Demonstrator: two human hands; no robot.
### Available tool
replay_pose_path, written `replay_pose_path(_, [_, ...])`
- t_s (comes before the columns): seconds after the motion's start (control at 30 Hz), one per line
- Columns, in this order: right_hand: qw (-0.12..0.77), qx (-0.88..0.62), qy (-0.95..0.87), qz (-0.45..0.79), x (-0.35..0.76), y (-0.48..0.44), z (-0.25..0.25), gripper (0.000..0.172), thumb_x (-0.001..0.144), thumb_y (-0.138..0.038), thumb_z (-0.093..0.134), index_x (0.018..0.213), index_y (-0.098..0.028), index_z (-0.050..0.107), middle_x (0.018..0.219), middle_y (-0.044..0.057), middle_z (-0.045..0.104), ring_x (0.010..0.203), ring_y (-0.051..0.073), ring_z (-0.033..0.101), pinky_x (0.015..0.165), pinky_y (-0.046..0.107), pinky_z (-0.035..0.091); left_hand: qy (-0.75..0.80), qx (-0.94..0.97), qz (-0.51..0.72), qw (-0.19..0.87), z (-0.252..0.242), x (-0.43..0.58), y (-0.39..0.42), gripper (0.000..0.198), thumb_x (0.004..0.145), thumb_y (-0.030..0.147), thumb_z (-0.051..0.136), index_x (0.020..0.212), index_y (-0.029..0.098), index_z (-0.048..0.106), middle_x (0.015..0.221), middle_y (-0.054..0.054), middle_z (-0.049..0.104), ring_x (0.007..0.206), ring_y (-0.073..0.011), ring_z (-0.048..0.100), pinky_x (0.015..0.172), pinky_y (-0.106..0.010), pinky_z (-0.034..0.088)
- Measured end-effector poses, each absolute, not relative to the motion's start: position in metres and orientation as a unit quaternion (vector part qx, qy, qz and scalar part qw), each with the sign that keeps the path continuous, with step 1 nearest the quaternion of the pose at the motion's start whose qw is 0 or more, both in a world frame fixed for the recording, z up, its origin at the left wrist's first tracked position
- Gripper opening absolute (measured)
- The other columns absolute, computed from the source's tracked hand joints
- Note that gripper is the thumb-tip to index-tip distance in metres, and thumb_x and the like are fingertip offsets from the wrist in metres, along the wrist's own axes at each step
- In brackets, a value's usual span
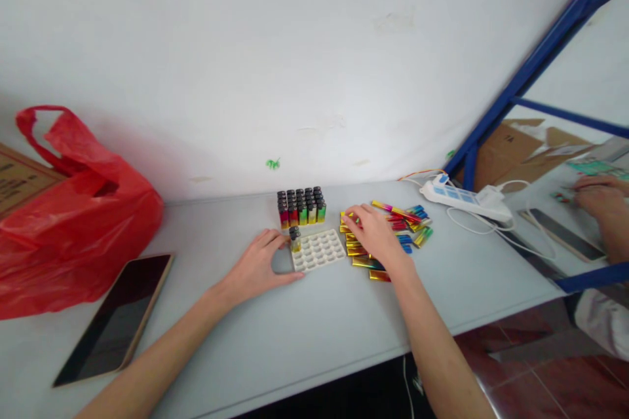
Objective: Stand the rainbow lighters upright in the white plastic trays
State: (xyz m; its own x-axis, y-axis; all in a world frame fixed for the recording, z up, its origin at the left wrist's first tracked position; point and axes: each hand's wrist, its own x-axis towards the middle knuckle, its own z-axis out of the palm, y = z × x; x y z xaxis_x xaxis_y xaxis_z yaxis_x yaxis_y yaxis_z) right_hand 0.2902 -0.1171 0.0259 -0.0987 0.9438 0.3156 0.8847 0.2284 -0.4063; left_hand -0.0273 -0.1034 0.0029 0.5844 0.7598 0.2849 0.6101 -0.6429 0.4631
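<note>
A white tray (319, 251) with rows of round-edged holes lies on the table. One lighter (295, 239) with a clear, yellowish body and black top stands in its back left corner. My left hand (263, 262) curls round the tray's left side, thumb along the front edge and fingers by the back corner. Behind the tray, several lighters (301, 207) stand upright in rows, black tops up, bodies red, green and yellow. To the right, my right hand (376, 232) reaches over a pile of shiny metallic sleeves (366, 262), its bent fingertips closed at the pile's left edge.
At the left, a dark-screened phone (115, 317) lies before a red plastic bag (73, 229) and a cardboard box (22, 177). A white power strip (464, 198) with cables lies back right. Beyond the blue frame (521, 88), another person's hand (602, 200) is above another phone (563, 234).
</note>
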Motion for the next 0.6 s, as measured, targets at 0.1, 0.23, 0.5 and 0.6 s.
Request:
replay_pose_path(0.1, [0.242,-0.649,-0.718,0.071,0.327,-0.116,0.024,0.01,0.107,-0.021,0.067,0.105,-0.019,0.077,0.108,0.011,0.079,0.107,0.028,0.073,0.097,0.038,0.052,0.395,0.874,0.23,0.164,0.003,-0.028,-0.103,0.058,0.082,0.074,0.085,0.102,0.023,0.066,0.111,-0.009,0.072,0.106,-0.0338,0.071,0.101,-0.05,0.061])
replay_pose_path(0.23, [0.228,-0.617,-0.732,0.18,0.357,-0.123,0.026,0.008,0.098,-0.027,0.079,0.104,-0.022,0.08,0.107,0.007,0.083,0.102,0.027,0.076,0.095,0.04,0.054,0.396,0.873,0.232,0.166,0.001,-0.029,-0.102,0.058,0.081,0.074,0.085,0.1,0.023,0.066,0.11,-0.009,0.072,0.105,-0.0338,0.071,0.1,-0.05,0.061])
replay_pose_path(0.5, [0.211,-0.622,-0.71,0.255,0.361,-0.126,0.028,0.011,0.091,-0.024,0.083,0.102,-0.022,0.083,0.101,0.006,0.086,0.096,0.025,0.079,0.09,0.037,0.057,0.394,0.872,0.237,0.169,-0.001,-0.029,-0.1,0.057,0.081,0.072,0.086,0.1,0.023,0.065,0.109,-0.008,0.071,0.104,-0.0333,0.071,0.098,-0.049,0.061])
replay_pose_path(0.6, [0.206,-0.617,-0.721,0.239,0.358,-0.124,0.028,0.014,0.09,-0.024,0.084,0.104,-0.022,0.085,0.098,0.006,0.084,0.091,0.025,0.078,0.086,0.037,0.056,0.392,0.873,0.239,0.167,-0.002,-0.029,-0.1,0.057,0.081,0.072,0.086,0.1,0.023,0.065,0.11,-0.009,0.071,0.104,-0.0331,0.071,0.097,-0.049,0.061])
